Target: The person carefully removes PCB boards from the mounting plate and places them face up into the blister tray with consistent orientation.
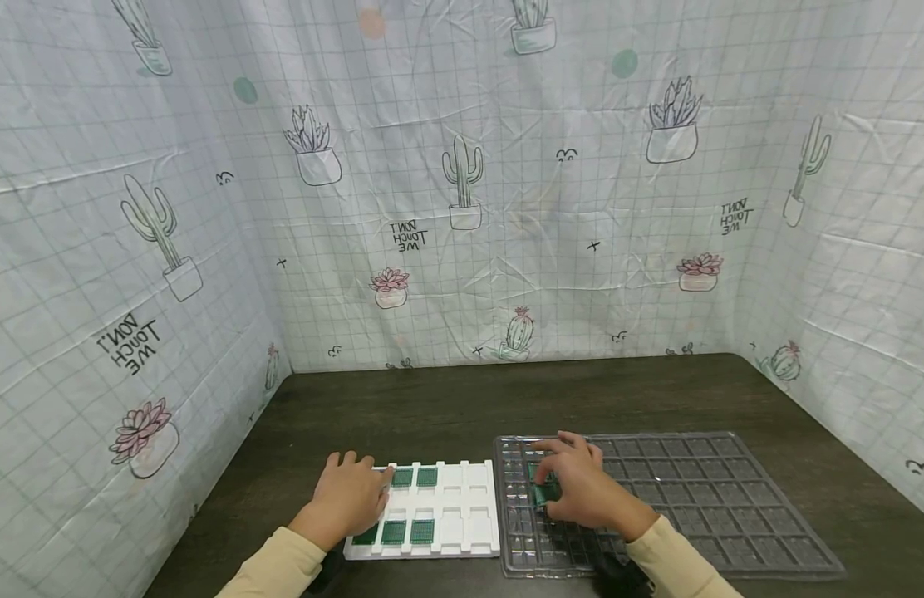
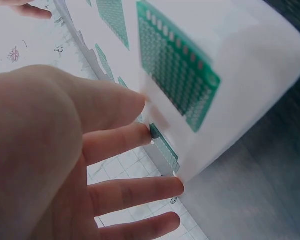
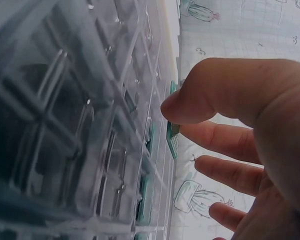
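My right hand [image 1: 582, 482] is over the left part of a clear plastic tray [image 1: 787, 531] with square pockets. Between its thumb and index finger it pinches a small green perforated circuit board [image 3: 173, 142], tilted on edge above the tray in the right wrist view. Other green boards [image 3: 146, 200] lie in pockets below. My left hand [image 1: 342, 498] rests at the left end of a white slotted tray [image 1: 450, 502], its fingers extended and touching the far edge. Several green circuit boards [image 1: 422, 531] sit in the white tray's two rows; the left hand hides part of its left end.
Both trays lie side by side on a dark wooden table [image 1: 402, 407], white on the left, clear on the right. The white tray's right slots hold no boards. A pale curtain [image 1: 537, 249] printed with cacti closes off the back and both sides.
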The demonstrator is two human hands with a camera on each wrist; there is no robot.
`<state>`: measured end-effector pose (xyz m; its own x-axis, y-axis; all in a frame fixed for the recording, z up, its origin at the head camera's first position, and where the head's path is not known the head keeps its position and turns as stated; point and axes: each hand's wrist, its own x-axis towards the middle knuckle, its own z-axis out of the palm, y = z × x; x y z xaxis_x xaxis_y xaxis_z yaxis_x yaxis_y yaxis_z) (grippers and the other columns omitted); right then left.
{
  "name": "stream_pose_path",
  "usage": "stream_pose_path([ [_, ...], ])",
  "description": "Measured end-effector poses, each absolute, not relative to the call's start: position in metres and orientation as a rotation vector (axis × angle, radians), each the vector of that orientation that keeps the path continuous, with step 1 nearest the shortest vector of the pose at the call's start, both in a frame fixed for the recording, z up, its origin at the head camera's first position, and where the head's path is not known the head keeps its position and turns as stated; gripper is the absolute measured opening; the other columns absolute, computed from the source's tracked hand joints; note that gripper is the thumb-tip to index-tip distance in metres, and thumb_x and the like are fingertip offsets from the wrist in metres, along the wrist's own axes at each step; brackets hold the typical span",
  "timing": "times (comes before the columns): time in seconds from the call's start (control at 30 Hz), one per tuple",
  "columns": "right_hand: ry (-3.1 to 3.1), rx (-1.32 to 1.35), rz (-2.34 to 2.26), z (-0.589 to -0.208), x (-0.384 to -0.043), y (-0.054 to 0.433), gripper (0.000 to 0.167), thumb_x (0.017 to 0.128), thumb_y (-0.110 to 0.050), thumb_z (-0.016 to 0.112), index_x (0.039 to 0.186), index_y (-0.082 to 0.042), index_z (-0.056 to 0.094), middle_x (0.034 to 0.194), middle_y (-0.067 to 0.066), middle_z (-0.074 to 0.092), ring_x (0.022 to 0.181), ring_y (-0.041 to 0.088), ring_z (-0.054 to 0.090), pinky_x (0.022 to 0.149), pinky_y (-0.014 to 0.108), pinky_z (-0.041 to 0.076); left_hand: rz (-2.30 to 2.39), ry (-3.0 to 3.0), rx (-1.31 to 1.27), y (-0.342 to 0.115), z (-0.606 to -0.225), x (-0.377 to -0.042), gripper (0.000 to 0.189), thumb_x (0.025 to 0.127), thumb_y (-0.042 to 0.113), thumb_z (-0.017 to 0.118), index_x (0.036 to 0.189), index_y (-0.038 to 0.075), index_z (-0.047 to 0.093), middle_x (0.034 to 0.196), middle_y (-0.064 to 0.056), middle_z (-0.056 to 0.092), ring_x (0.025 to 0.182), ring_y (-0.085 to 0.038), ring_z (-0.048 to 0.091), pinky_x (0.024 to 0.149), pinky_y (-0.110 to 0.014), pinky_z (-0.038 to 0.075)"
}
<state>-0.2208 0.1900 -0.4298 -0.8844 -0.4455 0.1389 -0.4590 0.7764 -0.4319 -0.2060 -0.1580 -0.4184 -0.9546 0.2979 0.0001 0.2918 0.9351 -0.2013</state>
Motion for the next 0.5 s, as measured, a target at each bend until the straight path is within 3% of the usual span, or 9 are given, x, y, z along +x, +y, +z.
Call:
stream_pose_path([
  [0.5,-2.965,0.672,0.725,-0.434,-0.226,0.202,0.022,0.072,-0.009,0.080,0.079,-0.026,0.068,0.144,0.014,0.051,0.139,0.052,0.024,0.100,0.073,0.015,0.314,-3.061,-0.456,-0.158,-0.421,-0.209,0.040,0.092,0.039,0.063,0.129,0.023,0.065,0.121,-0.009,0.067,0.113,-0.037,0.058,0.098,-0.059,0.042],
])
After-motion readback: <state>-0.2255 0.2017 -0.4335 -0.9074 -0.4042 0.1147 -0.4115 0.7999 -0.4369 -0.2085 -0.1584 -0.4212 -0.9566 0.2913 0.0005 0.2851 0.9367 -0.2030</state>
